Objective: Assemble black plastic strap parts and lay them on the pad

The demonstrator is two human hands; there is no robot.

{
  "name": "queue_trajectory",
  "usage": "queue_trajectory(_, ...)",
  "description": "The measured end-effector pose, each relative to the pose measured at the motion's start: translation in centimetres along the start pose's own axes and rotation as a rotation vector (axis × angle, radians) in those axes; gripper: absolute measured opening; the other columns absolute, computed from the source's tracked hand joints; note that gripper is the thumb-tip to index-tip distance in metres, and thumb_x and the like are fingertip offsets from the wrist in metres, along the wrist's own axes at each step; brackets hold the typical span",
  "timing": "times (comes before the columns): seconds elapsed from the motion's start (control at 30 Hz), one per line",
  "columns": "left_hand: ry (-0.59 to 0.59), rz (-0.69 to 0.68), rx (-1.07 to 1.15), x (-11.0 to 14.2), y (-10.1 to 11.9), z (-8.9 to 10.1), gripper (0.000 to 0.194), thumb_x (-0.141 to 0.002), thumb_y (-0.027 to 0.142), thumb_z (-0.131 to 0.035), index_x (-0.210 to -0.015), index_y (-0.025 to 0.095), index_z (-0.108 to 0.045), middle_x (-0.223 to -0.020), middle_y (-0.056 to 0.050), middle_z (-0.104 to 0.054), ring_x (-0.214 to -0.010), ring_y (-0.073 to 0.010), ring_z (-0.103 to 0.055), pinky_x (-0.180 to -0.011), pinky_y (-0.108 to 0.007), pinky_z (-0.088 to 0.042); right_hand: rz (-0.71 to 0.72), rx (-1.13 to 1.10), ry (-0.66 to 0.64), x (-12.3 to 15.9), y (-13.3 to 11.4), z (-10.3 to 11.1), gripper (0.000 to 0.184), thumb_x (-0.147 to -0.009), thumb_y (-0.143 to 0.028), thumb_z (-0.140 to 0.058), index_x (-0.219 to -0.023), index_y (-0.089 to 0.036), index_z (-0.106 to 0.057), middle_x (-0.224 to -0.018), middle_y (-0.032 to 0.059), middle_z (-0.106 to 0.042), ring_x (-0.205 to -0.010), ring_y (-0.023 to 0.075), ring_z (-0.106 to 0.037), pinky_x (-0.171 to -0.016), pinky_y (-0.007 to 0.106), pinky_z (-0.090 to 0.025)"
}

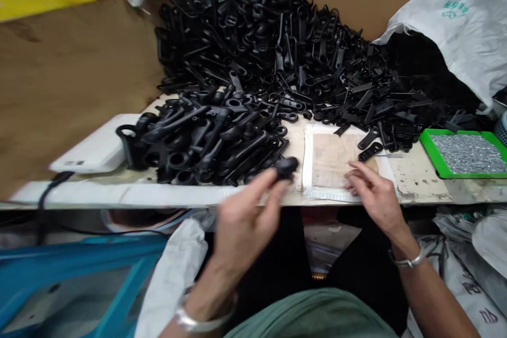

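My left hand (249, 216) is closed, thumb and fingers pinching a black plastic part with a rounded end (287, 167) just above the table's front edge. My right hand (374, 195) hovers at the right side of a pale square pad (328, 161), its fingers loosely bent and nothing visible in them. Close beyond its fingertips lies a flat black plastic piece with holes (370, 151). Left of the pad, a heap of larger black handle-like parts (214, 137) reaches the table edge. Motion blurs the left hand slightly.
A tall pile of black plastic parts (257, 37) fills the back against cardboard. To the right stands a green tray (431, 156) of small silvery pieces. A white box with a cable (95, 148) sits left; a blue plastic stool (130, 285) is below.
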State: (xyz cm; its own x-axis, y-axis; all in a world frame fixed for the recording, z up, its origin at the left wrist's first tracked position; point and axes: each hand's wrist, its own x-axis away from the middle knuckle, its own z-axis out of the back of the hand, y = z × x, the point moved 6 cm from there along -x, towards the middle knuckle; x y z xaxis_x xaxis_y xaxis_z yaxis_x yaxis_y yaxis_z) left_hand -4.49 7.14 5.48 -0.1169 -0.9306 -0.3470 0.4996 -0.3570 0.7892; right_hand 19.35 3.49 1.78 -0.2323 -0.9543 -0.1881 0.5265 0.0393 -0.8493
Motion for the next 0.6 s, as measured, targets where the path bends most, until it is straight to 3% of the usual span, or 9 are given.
queue_trajectory(0.07,0.298,-0.089,-0.304,-1.5,-0.4,4.0,0.031,-0.088,0.039,-0.056,-0.107,0.018,-0.070,-0.097,-0.008,-0.074,-0.082,-0.0221,-0.066,-0.074,-0.035,-0.048,0.036,0.225,0.172,-0.7,0.8,3.0,0.030,-0.091,-0.034,-0.053,-0.110,-0.017,-0.069,-0.087,0.0067,-0.072,-0.070,0.0185,-0.067,-0.075,0.035,-0.056)
queue_trajectory(0.13,0.394,-0.143,-0.496,-3.6,-1.1,6.1,0.036,-0.091,0.039,-0.050,-0.113,0.016,-0.066,-0.104,-0.010,-0.072,-0.100,-0.0264,-0.064,-0.082,-0.042,-0.044,0.120,0.466,0.234,-1.5,0.8,4.7,0.029,-0.091,-0.031,-0.054,-0.112,-0.017,-0.068,-0.094,0.0090,-0.070,-0.080,0.0219,-0.066,-0.077,0.037,-0.055)
queue_trajectory(0.17,0.370,-0.143,-0.534,-4.8,-1.5,6.6,0.036,-0.093,0.036,-0.045,-0.116,0.015,-0.064,-0.107,-0.010,-0.070,-0.107,-0.0266,-0.062,-0.086,-0.045,-0.041,0.171,0.574,0.207,-1.9,0.7,4.8,0.031,-0.091,-0.029,-0.055,-0.117,-0.018,-0.066,-0.103,0.0107,-0.068,-0.088,0.0241,-0.065,-0.078,0.038,-0.055)
queue_trajectory(0.27,0.354,-0.162,-0.507,-8.2,-2.2,7.4,0.021,-0.088,0.028,-0.050,-0.092,0.016,-0.065,-0.083,-0.005,-0.069,-0.103,-0.0280,-0.062,-0.087,-0.047,-0.034,0.301,0.829,0.008,-3.3,0.3,3.6,0.038,-0.089,-0.020,-0.054,-0.126,-0.025,-0.060,-0.128,0.0124,-0.057,-0.104,0.0280,-0.060,-0.074,0.039,-0.056)
queue_trajectory(0.33,0.259,-0.162,-0.436,-10.0,-2.5,7.2,0.014,-0.085,0.024,-0.052,-0.084,0.016,-0.063,-0.070,-0.001,-0.064,-0.111,-0.0292,-0.058,-0.081,-0.045,-0.028,0.356,0.914,-0.116,-4.1,0.3,2.7,0.036,-0.089,-0.015,-0.053,-0.122,-0.028,-0.062,-0.130,0.0107,-0.056,-0.104,0.0278,-0.058,-0.071,0.038,-0.056)
queue_trajectory(0.43,0.158,-0.157,-0.264,-11.4,-2.9,6.7,0.010,-0.083,0.020,-0.054,-0.084,0.015,-0.063,-0.068,-0.002,-0.063,-0.131,-0.0307,-0.042,-0.073,-0.042,-0.021,0.430,0.894,-0.197,-4.9,0.2,2.5,0.032,-0.089,-0.011,-0.050,-0.113,-0.026,-0.066,-0.124,0.0098,-0.061,-0.103,0.0262,-0.059,-0.073,0.038,-0.056)
queue_trajectory(0.5,0.127,-0.119,-0.104,-11.6,-3.5,6.4,0.009,-0.080,0.021,-0.059,-0.087,0.017,-0.064,-0.081,-0.004,-0.069,-0.143,-0.0319,-0.023,-0.072,-0.043,-0.021,0.482,0.796,-0.158,-5.0,-0.3,3.4,0.029,-0.090,-0.011,-0.051,-0.111,-0.023,-0.066,-0.120,0.0096,-0.064,-0.105,0.0255,-0.059,-0.081,0.040,-0.055)
queue_trajectory(0.6,0.077,-0.041,0.087,-11.3,-4.4,5.7,0.022,-0.077,0.023,-0.062,-0.099,0.028,-0.065,-0.111,-0.003,-0.070,-0.148,-0.0299,0.004,-0.075,-0.048,-0.027,0.454,0.572,0.126,-4.8,-1.0,6.5,0.023,-0.089,-0.020,-0.059,-0.111,-0.020,-0.066,-0.110,0.0086,-0.069,-0.099,0.0240,-0.064,-0.086,0.041,-0.053)
